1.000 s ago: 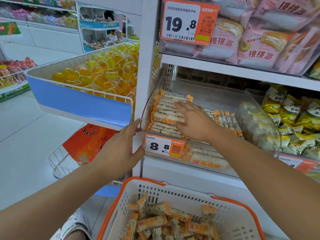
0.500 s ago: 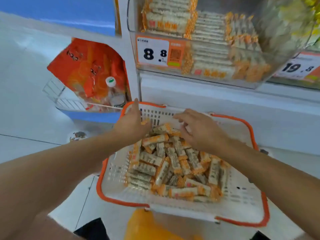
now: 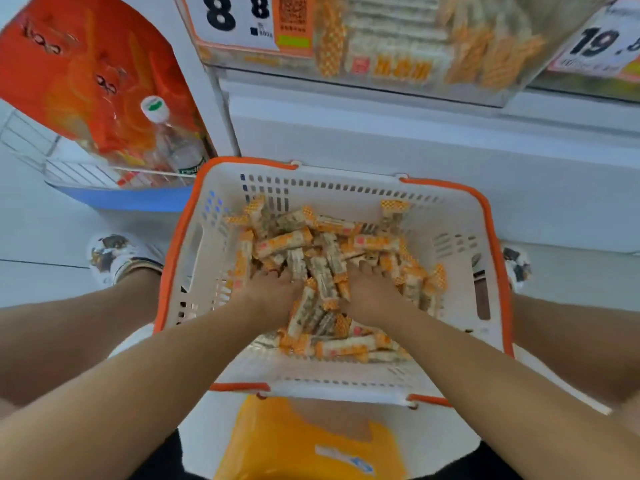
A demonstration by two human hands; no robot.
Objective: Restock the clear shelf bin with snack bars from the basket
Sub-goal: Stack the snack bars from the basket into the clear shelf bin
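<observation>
Both hands down in the basket [image 3: 450, 216], buried in the bars [image 3: 304, 244]. Left hand [image 3: 268, 299] dug into the heap left of centre, right hand [image 3: 372, 296] just beside it on the right, a few bars poking up between the two. Fingertips sunk under wrappers on both, so couldn't tell if curled around anything or just spread flat, probably scooping but too blurry to call.

Bars piled loose, every which way, white wrappers with orange checkered ends, filling most of the basket floor. Basket white with orange rim and handles, sat low in front of the shelf unit.

Bin [image 3: 398, 46] up top at the frame edge, clear front, already stacked with more of the same bars in neat rows. Price tag [image 3: 239, 19] reading 8.8 stuck on its front left. Another tag [image 3: 602, 43] off to the right, starting 19.

Left of the shelf post: wire rack [image 3: 69, 171] holding an orange bag [image 3: 86, 71] and a bottle [image 3: 173, 143] with a white cap. Patterned slipper [image 3: 114, 254] on the floor left of the basket, a second one [image 3: 516, 265] peeking out on the right. Yellow thing [image 3: 304, 441] below the basket, near the knees.
</observation>
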